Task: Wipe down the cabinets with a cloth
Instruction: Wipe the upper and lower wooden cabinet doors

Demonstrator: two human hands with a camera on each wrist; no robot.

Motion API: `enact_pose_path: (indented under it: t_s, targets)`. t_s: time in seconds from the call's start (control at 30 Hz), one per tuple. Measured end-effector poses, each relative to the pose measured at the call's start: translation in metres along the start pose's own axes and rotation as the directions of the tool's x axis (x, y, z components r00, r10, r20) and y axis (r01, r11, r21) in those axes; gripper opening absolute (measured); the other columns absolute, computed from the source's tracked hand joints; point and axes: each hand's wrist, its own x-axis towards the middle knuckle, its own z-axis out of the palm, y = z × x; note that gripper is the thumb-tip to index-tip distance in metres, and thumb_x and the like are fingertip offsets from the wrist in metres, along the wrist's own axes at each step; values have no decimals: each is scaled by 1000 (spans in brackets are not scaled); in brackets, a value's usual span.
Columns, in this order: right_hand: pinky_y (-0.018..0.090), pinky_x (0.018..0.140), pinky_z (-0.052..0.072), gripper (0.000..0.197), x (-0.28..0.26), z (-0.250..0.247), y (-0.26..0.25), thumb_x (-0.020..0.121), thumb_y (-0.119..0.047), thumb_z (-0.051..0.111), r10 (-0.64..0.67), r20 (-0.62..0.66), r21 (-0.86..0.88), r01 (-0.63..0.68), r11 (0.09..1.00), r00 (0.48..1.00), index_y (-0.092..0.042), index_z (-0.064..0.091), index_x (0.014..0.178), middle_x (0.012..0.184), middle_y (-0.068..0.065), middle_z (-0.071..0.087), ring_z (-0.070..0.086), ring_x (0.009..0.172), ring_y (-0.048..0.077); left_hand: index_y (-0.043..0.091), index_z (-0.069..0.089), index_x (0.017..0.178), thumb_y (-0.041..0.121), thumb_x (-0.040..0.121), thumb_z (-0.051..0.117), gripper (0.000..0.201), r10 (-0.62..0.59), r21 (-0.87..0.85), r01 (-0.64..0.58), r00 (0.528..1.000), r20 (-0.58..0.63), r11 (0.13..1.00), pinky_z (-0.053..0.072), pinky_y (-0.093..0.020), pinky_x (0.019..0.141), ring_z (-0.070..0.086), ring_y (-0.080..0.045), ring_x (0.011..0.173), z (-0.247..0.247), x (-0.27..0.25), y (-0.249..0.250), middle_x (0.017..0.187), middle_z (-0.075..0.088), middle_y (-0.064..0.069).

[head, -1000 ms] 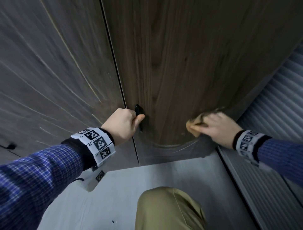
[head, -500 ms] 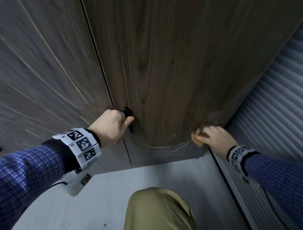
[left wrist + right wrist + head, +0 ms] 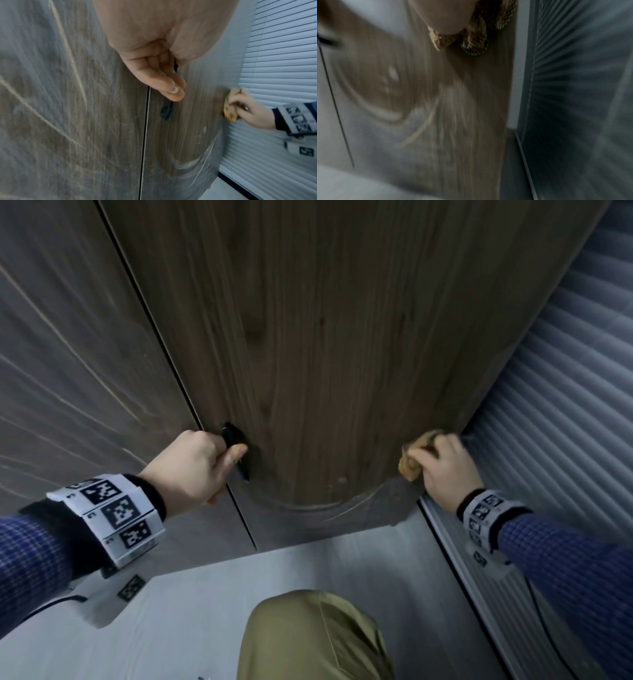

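Left hand [image 3: 191, 465] clenched around black door handle [image 3: 234, 436] at left edge of wood-grain cabinet door [image 3: 325, 354]. Right hand [image 3: 443, 467] grips bunched tan cloth [image 3: 411, 462], pressed against door's right edge, beside window blinds [image 3: 565, 405].

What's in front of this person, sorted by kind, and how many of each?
Dark wood-grain cabinet doors: 2
Black door handle: 1, gripped by the left hand
Crumpled orange-tan cloth: 1, held by the right hand
Grey slatted window blind: 1
Total: 5 things
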Motion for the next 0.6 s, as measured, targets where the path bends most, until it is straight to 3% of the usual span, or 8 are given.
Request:
enact_pose_path:
  t_s: [0.1, 0.2, 0.27, 0.3, 0.37, 0.43, 0.53, 0.6]
  targets:
    - [40, 50, 51, 39, -32, 22, -3, 64, 15, 69, 69, 290, 5, -74, 997, 954, -6, 70, 97, 90, 13, 46, 44, 83, 32, 5, 53, 54, 35, 102, 50, 57, -10, 10, 10, 1000, -1, 1000, 48, -26, 50, 56, -9, 34, 1, 0, -1, 39, 58, -1]
    - [41, 64, 53, 18, -21, 12, -7, 82, -3, 55, 206, 365, 59, -243, 968, 908, -10, 65, 95, 96, 9, 45, 49, 88, 27, 4, 52, 55, 35, 102, 50, 56, -28, -13, 28, 999, 15, 1000, 45, -20, 46, 58, -12, 34, 0, 0, 1, 40, 59, -4]
    - [36, 82, 50, 23, 2, -9, -4, 88, -16, 44, 301, 280, 127, -346, 930, 912, -11, 64, 100, 107, 10, 48, 52, 94, 24, 2, 53, 57, 36, 102, 49, 57, -43, -23, 43, 999, 26, 999, 47, -20, 47, 59, -12, 34, -1, 0, 2, 41, 60, -6]
    - [34, 86, 48, 24, 16, -25, -1, 88, -14, 44, 326, 175, 179, -356, 917, 929, -7, 63, 101, 109, 14, 49, 52, 95, 24, 2, 53, 58, 37, 102, 49, 57, -51, -26, 52, 998, 31, 998, 50, -24, 48, 58, -12, 34, -2, 0, 3, 41, 59, -5]
    - [37, 89, 43, 21, 44, -59, 7, 85, -3, 47, 282, -104, 181, -260, 948, 954, -2, 60, 102, 110, 23, 48, 48, 98, 31, 2, 53, 58, 39, 102, 48, 57, -63, -24, 64, 997, 39, 998, 53, -32, 51, 58, -11, 33, -2, 0, 3, 40, 58, -5]
    - [40, 91, 42, 24, 62, -81, 13, 81, 4, 50, 239, -255, 156, -204, 967, 937, 0, 55, 104, 111, 28, 47, 47, 100, 35, 3, 53, 59, 40, 102, 47, 57, -70, -21, 71, 996, 47, 997, 53, -33, 51, 58, -12, 34, -2, 0, 4, 42, 59, -7]
    - [43, 88, 41, 29, 58, -69, 13, 78, 8, 48, 259, -284, 129, -231, 964, 923, -2, 52, 105, 109, 27, 47, 46, 98, 38, 3, 52, 60, 42, 102, 45, 57, -83, -28, 84, 995, 54, 996, 53, -33, 51, 60, -13, 35, -2, -1, 5, 48, 63, -9]
    - [42, 85, 40, 28, 36, -47, 2, 77, 7, 47, 294, -222, 142, -267, 953, 930, -2, 54, 102, 106, 25, 47, 45, 95, 36, 2, 53, 60, 42, 101, 45, 58, -83, -21, 84, 995, 51, 996, 53, -33, 52, 60, -13, 35, -3, -2, 5, 47, 63, -9]
